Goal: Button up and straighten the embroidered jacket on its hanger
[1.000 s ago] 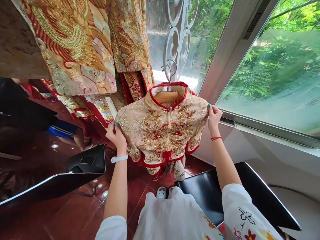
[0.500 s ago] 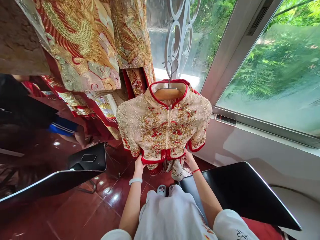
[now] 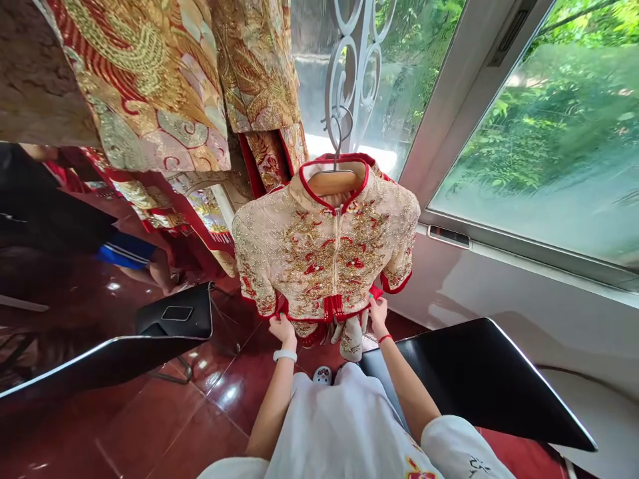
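In front of me a cream jacket (image 3: 327, 246) with gold and red embroidery and red trim hangs on a wooden hanger (image 3: 335, 181). The hanger's metal hook goes up to white scrolled ironwork (image 3: 345, 80) by the window. My left hand (image 3: 283, 330) pinches the jacket's lower hem on the left. At the right end of the hem, my right hand (image 3: 378, 313) grips the edge, with a bit of red lining turned outward above the fingers. Part of another pale garment (image 3: 352, 338) shows below the hem.
Gold and red embroidered garments (image 3: 164, 86) hang at the upper left. Black chairs stand on both sides, the left chair (image 3: 174, 313) with a phone-like outline on it. A phone (image 3: 448, 235) lies on the window sill. A person in blue shorts (image 3: 126, 250) is at the far left.
My left hand has turned and come slightly right along the hem. My right hand has shifted up a little, and red lining now shows there. The hem looks pulled wider.
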### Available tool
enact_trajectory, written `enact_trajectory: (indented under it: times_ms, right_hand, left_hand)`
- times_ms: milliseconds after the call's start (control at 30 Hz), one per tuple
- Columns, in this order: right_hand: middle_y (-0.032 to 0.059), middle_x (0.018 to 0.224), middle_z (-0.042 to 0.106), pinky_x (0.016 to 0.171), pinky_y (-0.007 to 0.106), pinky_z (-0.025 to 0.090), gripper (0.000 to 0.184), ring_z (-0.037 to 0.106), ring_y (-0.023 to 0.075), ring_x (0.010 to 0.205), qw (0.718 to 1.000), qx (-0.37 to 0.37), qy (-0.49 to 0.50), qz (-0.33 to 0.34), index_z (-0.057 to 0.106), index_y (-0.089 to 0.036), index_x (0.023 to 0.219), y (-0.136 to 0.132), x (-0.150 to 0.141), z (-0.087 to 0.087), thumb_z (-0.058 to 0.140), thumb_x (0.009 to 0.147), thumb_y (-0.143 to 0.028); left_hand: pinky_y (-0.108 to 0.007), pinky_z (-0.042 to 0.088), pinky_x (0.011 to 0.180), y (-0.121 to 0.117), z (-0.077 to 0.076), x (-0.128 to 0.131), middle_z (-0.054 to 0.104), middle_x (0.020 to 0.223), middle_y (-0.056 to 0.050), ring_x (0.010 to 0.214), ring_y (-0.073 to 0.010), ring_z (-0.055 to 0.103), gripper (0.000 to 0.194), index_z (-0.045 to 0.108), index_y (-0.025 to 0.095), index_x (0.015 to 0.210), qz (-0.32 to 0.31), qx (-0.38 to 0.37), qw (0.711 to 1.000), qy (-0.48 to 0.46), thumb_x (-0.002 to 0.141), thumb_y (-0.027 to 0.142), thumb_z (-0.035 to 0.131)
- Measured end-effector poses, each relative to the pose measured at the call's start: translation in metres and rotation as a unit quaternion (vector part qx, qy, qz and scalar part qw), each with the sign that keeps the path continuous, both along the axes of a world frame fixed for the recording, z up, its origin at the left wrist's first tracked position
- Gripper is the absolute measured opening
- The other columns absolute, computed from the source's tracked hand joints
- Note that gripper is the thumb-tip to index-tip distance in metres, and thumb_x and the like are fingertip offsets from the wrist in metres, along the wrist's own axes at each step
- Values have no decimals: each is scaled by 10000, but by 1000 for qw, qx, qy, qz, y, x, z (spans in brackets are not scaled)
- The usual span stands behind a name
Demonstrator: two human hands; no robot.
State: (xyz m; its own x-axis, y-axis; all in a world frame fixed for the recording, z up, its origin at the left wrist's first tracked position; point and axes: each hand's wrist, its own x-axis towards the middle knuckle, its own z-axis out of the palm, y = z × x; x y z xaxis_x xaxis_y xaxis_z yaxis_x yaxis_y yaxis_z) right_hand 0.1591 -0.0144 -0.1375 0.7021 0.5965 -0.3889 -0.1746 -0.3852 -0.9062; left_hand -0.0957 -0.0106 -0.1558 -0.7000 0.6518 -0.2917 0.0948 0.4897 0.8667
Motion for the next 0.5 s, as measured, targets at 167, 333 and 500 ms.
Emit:
enact_trajectory:
  times_ms: [167, 333, 500]
  right_hand:
    - [183, 1569, 392, 1228, 538, 194, 524, 246, 333, 1511, 903, 148, -387, 119, 526, -190, 1377, 2, -12, 15, 507, 871, -326]
    - [73, 1583, 445, 1227, 612, 140, 514, 280, 351, 1513, 682, 134, -587, 414, 582, -323, 1421, 65, -25, 38, 529, 912, -264]
    - [86, 1625, 382, 1209, 620, 220, 576, 321, 338, 1505, 625, 98, -658, 408, 432, -325, 1542, 98, -35, 45, 448, 974, -227]
  left_hand:
    - [-525, 353, 1155, -20, 20, 28, 567, 1286, -210, 1336, -332, 492, 281, 642, 187, 1136, -261, 186, 899, 298, 893, 289, 545]
    - [-514, 302, 1218, 47, 58, 42, 530, 1509, -124, 1446, -295, 437, 480, 602, 283, 1408, -481, 183, 718, 469, 950, 213, 477]
    - [-506, 286, 1230, 80, 74, 42, 359, 1639, -99, 1518, -283, 330, 574, 422, 253, 1550, -454, 149, 691, 543, 979, 190, 425]
